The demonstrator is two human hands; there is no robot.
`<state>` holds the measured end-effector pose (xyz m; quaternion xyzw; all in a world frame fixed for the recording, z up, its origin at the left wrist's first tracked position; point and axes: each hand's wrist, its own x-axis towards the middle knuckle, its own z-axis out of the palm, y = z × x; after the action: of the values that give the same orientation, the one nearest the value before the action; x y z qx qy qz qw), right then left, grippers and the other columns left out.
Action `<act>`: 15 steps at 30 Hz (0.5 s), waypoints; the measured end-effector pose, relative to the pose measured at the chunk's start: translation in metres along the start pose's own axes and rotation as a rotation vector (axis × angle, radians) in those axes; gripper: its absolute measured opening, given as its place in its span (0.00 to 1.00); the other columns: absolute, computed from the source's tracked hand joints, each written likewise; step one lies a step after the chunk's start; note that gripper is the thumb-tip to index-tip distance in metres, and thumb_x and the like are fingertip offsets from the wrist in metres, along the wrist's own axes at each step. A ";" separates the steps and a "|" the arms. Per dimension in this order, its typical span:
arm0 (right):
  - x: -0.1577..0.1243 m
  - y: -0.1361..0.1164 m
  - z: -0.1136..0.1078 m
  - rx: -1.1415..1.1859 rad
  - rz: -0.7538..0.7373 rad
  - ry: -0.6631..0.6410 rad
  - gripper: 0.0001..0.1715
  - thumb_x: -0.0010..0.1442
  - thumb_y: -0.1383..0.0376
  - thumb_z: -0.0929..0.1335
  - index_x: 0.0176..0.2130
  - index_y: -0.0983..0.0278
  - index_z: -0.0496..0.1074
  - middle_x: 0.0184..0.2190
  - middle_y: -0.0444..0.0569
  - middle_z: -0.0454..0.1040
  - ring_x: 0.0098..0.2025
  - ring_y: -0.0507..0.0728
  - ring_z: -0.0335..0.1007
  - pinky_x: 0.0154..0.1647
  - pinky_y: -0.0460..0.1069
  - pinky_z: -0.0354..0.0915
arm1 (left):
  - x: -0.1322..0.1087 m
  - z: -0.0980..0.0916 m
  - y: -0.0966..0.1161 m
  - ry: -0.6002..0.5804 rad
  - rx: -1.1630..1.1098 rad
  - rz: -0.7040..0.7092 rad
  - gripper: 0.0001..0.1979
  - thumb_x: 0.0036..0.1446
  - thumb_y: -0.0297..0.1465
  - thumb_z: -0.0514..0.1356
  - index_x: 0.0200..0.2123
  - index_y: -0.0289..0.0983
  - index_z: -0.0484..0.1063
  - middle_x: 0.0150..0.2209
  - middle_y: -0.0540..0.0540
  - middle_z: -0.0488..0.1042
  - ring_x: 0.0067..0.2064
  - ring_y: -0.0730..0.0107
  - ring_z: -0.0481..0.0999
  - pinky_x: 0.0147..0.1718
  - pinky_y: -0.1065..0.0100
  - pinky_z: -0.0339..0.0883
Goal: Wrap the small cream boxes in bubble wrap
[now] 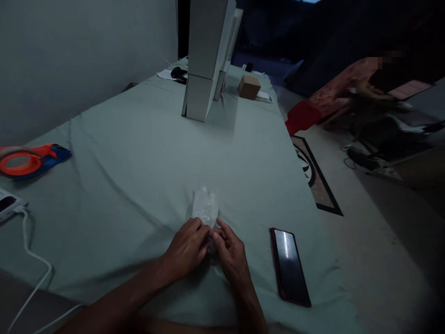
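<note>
A small clear plastic packet (206, 208) lies on the pale green cloth (139, 167) near the table's front edge. My left hand (187, 248) and my right hand (232, 254) meet at the packet's near end, the fingers of both curled and pinching it. What the packet contains is too dim to make out. A dark phone with a red edge (290, 266) lies flat just right of my right hand.
White boxes (205, 60) stand upright at the middle back, with a small brown box (249, 86) beside them. An orange and blue tool (29, 160) and a white charger with its cable (21, 218) lie at the left. A person (347, 88) lies on the floor at the right.
</note>
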<state>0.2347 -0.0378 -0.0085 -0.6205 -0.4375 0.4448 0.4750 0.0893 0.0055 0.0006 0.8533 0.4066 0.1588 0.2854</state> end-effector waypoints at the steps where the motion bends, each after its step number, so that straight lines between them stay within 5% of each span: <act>1: -0.001 -0.001 -0.003 -0.009 -0.018 -0.036 0.30 0.60 0.56 0.66 0.58 0.68 0.67 0.39 0.52 0.78 0.38 0.56 0.76 0.39 0.48 0.71 | 0.000 0.001 0.000 0.013 -0.016 -0.003 0.14 0.55 0.22 0.55 0.45 0.39 0.66 0.41 0.46 0.68 0.44 0.63 0.68 0.46 0.61 0.67; 6: -0.006 -0.005 -0.010 -0.194 -0.163 -0.166 0.28 0.63 0.62 0.62 0.61 0.64 0.63 0.44 0.52 0.77 0.38 0.54 0.75 0.40 0.48 0.71 | -0.005 0.005 -0.006 0.086 -0.123 0.023 0.32 0.51 0.21 0.55 0.60 0.39 0.54 0.46 0.43 0.69 0.48 0.61 0.67 0.50 0.57 0.66; 9: -0.010 0.000 -0.004 -0.412 -0.272 -0.167 0.33 0.61 0.65 0.64 0.64 0.63 0.58 0.45 0.52 0.76 0.33 0.53 0.73 0.39 0.48 0.71 | -0.009 0.004 -0.007 0.145 -0.257 -0.014 0.33 0.49 0.22 0.55 0.60 0.38 0.55 0.45 0.43 0.69 0.46 0.61 0.69 0.49 0.57 0.67; 15: -0.017 0.008 0.004 -0.696 -0.516 -0.107 0.43 0.57 0.74 0.61 0.68 0.63 0.45 0.48 0.55 0.76 0.46 0.60 0.74 0.46 0.55 0.70 | -0.009 0.005 -0.004 0.259 -0.331 -0.149 0.24 0.50 0.24 0.55 0.53 0.37 0.64 0.42 0.44 0.69 0.43 0.63 0.71 0.44 0.60 0.69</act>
<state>0.2278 -0.0541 -0.0143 -0.5901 -0.7260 0.1691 0.3100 0.0836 -0.0009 -0.0061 0.7348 0.4701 0.3099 0.3781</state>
